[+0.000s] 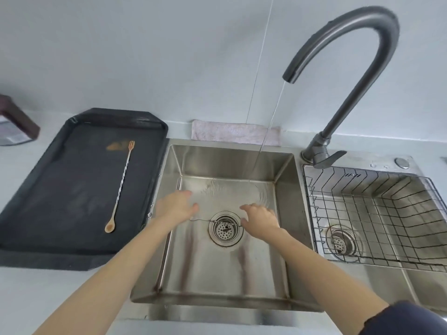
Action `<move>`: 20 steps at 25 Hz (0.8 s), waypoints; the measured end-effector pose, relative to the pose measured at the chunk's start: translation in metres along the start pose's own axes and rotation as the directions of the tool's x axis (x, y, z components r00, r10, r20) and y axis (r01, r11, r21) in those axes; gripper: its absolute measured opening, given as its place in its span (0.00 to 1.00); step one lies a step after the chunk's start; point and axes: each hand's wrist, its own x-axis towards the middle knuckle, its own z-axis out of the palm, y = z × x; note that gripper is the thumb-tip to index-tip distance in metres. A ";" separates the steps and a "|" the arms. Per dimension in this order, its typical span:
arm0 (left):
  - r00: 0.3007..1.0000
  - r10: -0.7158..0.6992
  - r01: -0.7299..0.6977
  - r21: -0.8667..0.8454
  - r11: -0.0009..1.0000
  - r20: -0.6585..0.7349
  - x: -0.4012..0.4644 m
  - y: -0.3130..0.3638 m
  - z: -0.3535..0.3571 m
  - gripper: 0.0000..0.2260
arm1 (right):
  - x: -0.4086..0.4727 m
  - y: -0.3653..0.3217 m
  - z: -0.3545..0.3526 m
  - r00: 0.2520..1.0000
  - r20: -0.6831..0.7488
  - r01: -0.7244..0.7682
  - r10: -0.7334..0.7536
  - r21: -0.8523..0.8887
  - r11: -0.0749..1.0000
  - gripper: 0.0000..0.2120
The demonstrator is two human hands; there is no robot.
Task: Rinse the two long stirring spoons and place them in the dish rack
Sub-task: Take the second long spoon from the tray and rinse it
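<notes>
While tap (343, 44) runs, both hands hold first spoon (217, 221) level over drain: left hand (175, 205) and right hand (260, 222) each pinch one end. Rinsing step underway. Second spoon (119, 187) lies on dark tray (48, 247). Next: lift into stream, then carry to dish rack (372, 213).

Pretty plain kitchen corner: pale grey-blue wall (145, 56) with one thin vertical seam running down it, and a light countertop (21, 291) below. A stainless double sink (227, 303) is set into the counter, with a dark grey gooseneck faucet (362, 68) arching over the left basin, water running in a thin stream. A pinkish cloth (232, 135) lies along the back edge against the wall. Some dark brown boxy thing (17, 117) sits far left. Light is soft and even.
</notes>
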 end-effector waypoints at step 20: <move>0.966 -0.194 0.164 -0.177 0.970 -0.169 -0.018 -0.151 -0.050 0.13 | 0.005 -0.202 -0.013 0.958 -0.138 0.285 -0.253 0.325 0.902 0.17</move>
